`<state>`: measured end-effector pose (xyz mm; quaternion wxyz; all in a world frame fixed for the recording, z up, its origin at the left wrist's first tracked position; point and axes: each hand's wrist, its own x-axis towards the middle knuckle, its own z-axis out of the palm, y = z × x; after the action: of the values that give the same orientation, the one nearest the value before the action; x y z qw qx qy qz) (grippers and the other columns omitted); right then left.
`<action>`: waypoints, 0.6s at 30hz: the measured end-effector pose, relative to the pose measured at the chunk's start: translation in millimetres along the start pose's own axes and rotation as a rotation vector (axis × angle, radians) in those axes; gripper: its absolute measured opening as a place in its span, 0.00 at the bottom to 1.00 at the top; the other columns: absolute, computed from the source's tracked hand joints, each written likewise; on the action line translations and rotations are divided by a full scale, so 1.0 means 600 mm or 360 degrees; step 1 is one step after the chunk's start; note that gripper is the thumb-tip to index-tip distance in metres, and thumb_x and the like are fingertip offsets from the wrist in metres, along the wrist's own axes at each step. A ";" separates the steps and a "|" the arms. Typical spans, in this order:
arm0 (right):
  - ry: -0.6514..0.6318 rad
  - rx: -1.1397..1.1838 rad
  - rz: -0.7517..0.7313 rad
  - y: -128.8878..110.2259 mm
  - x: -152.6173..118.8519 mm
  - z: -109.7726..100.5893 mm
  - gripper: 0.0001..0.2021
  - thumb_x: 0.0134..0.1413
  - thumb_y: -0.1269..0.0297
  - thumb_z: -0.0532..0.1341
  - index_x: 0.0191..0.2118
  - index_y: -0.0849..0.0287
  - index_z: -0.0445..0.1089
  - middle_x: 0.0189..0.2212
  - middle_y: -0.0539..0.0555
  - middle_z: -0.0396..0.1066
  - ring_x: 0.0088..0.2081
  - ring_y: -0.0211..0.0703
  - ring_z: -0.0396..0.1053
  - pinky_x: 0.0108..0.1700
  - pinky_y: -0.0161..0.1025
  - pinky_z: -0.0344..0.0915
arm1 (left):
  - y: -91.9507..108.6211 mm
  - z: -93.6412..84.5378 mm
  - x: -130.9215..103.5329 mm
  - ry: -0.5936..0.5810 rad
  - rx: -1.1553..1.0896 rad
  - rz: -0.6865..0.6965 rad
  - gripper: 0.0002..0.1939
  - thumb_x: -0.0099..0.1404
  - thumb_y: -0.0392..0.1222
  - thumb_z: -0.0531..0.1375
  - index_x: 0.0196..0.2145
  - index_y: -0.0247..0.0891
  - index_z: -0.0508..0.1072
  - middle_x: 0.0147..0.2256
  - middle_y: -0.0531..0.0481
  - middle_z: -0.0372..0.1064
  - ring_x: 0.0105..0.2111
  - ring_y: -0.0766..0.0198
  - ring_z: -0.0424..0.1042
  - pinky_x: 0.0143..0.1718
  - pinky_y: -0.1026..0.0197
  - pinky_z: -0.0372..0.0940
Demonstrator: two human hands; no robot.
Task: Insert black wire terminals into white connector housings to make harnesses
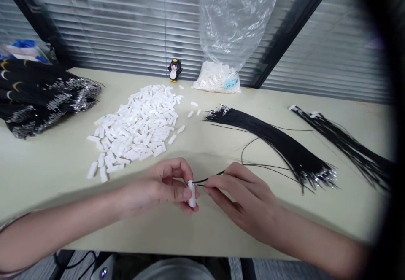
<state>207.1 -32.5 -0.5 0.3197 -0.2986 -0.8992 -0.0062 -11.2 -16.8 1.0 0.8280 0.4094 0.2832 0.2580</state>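
While the left hand [171,186] pinches a slim, white, ridge-edged connector [192,196], the right hand [245,195] grips thin black wire [200,185].

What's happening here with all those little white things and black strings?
A person's left hand holds a small white block above the table. The right hand pinches a thin black wire close to the block; whether its tip is inside is too small to tell. Beyond the hands lie a pile of white pieces and a bundle of black wires.
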 end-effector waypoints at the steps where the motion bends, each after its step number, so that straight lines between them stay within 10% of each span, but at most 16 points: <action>1: -0.0006 -0.0015 0.0000 0.000 0.000 -0.001 0.09 0.51 0.75 0.60 0.38 0.59 0.64 0.29 0.47 0.67 0.32 0.32 0.56 0.35 0.34 0.55 | 0.000 0.000 0.000 -0.0004 -0.0006 0.0006 0.08 0.58 0.31 0.62 0.34 0.34 0.65 0.31 0.49 0.68 0.32 0.63 0.73 0.34 0.61 0.68; 18: 0.0034 -0.0274 -0.0355 -0.004 0.013 -0.020 0.09 0.50 0.73 0.61 0.39 0.66 0.64 0.25 0.51 0.68 0.30 0.34 0.53 0.30 0.37 0.52 | -0.003 -0.003 -0.002 -0.0024 0.0088 -0.0005 0.09 0.58 0.32 0.63 0.32 0.35 0.63 0.29 0.48 0.71 0.31 0.62 0.73 0.31 0.61 0.67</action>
<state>207.8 -32.9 14.1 0.2997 -0.2232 -0.9195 -0.1220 -12.8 -17.7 -1.3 0.8189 0.4336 0.2848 0.2457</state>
